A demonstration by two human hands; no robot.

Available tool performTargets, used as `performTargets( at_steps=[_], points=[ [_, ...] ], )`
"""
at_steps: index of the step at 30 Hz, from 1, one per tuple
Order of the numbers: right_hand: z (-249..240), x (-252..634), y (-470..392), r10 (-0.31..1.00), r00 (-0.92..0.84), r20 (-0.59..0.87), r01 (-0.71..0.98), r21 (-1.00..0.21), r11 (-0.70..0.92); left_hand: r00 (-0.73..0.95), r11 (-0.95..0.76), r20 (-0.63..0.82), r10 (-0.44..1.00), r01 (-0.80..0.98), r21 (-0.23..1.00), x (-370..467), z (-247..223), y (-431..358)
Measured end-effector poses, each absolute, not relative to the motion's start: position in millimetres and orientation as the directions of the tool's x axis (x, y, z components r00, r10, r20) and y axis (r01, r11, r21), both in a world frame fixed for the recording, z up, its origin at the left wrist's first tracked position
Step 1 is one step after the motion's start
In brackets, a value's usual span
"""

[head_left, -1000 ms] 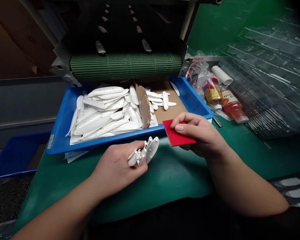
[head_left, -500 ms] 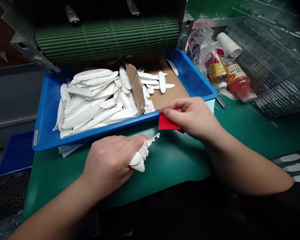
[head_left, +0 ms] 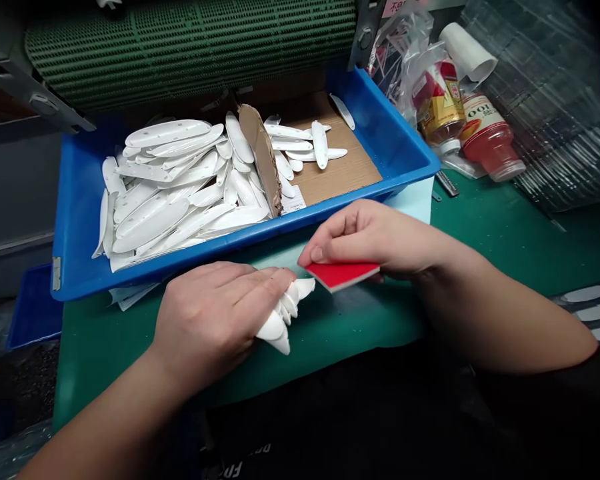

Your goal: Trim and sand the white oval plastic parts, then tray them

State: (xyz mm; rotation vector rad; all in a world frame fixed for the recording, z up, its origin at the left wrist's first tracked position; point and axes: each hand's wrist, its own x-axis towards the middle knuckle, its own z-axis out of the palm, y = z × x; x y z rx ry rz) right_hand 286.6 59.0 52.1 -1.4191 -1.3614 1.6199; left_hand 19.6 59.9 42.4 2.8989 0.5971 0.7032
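Several white parts (head_left: 276,325) poke out of the left hand (head_left: 207,308), whose fingers are wrapped closely around the bunch over the worktop (head_left: 353,327). The right hand (head_left: 373,233) pinches a red pad (head_left: 343,274) between thumb and fingers, one corner just beside the parts' tips; whether they touch, I cannot tell. The ends splay unevenly, so a slack left grip could let one slide out. The tray (head_left: 385,133) sits close behind, so a dropped part might get lost among the loose heap (head_left: 153,227) there. Careless pressure from the pad's edge could scratch a surface.
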Motion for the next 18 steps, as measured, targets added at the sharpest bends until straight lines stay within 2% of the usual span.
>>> performTargets(
  at_steps=[3,5,8,9,12,14,16,18],
  points=[
    [51.7,291.0,62.3,0.943,-0.119,-0.311,0.364,-0.897,-0.25,0.819,-0.915,0.407,0.404,0.355,0.193,20.8,42.0,59.8],
    [54.3,291.1,60.4,0.955,-0.114,-0.273,0.296,-0.927,-0.23,0.815,-0.909,0.402,0.417,0.362,0.208,20.9,42.3,59.1],
    [57.7,288.9,56.7,0.932,-0.236,-0.275,0.166,-0.957,-0.24,0.814,-0.906,0.4,0.42,0.358,0.224,19.4,43.0,58.0],
    [57.6,289.6,57.3,0.914,-0.276,-0.297,0.206,-0.947,-0.245,0.818,-0.908,0.397,0.417,0.354,0.225,18.8,43.1,58.0],
    [54.7,298.9,64.1,0.876,-0.295,-0.381,0.482,-0.851,-0.208,0.823,-0.909,0.389,0.415,0.362,0.205,17.8,43.1,59.9],
    [53.8,305.3,67.3,0.903,-0.249,-0.349,0.539,-0.825,-0.171,0.82,-0.902,0.377,0.43,0.375,0.212,18.7,42.8,62.0],
    [55.2,306.2,65.9,0.928,-0.265,-0.262,0.412,-0.901,-0.137,0.825,-0.899,0.364,0.433,0.363,0.246,20.8,42.0,63.6],
    [57.3,302.2,61.7,0.909,-0.369,-0.193,0.233,-0.966,-0.11,0.839,-0.902,0.356,0.411,0.317,0.294,23.1,40.8,64.2]
  ],
)
